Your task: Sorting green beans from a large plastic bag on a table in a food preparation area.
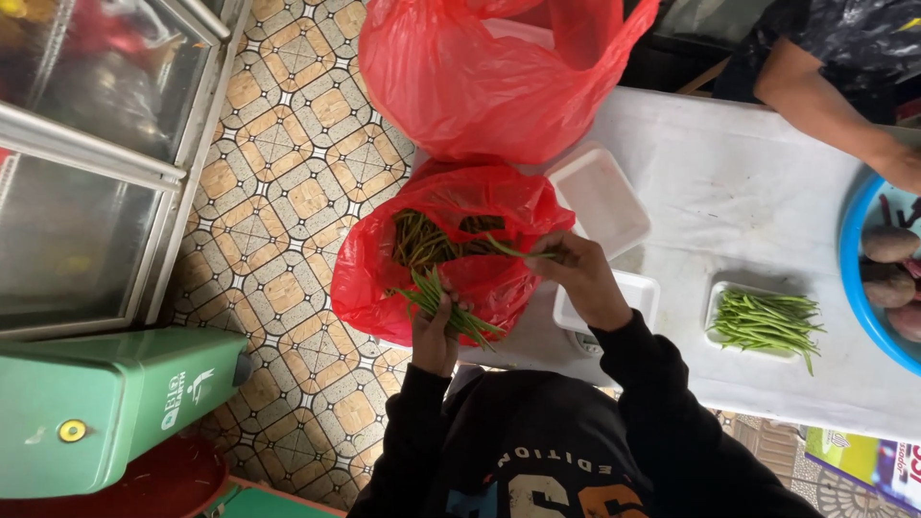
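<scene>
A person at a white table sorts long green beans out of a red plastic bag.

From the left: a green box (pixel 106 408) sits on the patterned tile floor (pixel 288 163). The red bag of beans (pixel 384 278) hangs open at the table's edge, just ahead of both hands. The left hand (pixel 436 331) is closed around a bunch of beans (pixel 443 305), their length running up and away from the person. The right hand (pixel 580 278), the nearer one to the bag's mouth, pinches a single bean (pixel 518 252) lying crosswise toward the bag. Further right on the table (pixel 748 182) are empty white foam trays (pixel 602 200), then a tray of sorted beans (pixel 766 321), and a blue basin (pixel 849 259) beside another person's arm (pixel 830 101).
</scene>
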